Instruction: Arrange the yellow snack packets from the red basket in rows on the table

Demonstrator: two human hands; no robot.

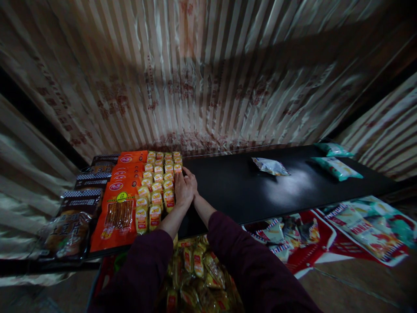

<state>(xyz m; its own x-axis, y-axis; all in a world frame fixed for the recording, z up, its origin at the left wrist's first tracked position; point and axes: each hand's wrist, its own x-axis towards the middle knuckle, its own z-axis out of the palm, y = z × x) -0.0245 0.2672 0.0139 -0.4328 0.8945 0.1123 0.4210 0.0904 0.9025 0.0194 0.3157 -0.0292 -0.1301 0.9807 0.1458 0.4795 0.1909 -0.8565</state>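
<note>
My left hand (183,191) is at the right edge of several rows of small yellow-wrapped snack packets (157,187). Its fingers are closed around the front of the rightmost row, at a small yellow packet (177,168). Pressed against it from the right is my right hand (192,179), with bent fingers on the same packet; its palm and thumb are hidden. The packets stand upright on a black shelf (221,187). Directly left of them lie orange snack bags (119,200) in an overlapping row.
Dark clear-fronted bags (73,226) line the shelf's left end. A white snack bag (271,166) and green-and-white bags (339,167) lie to the right. Below are a heap of yellow packets (198,274) and red baskets (309,256) with snack bags. Wrinkled striped sheeting (195,87) hangs behind.
</note>
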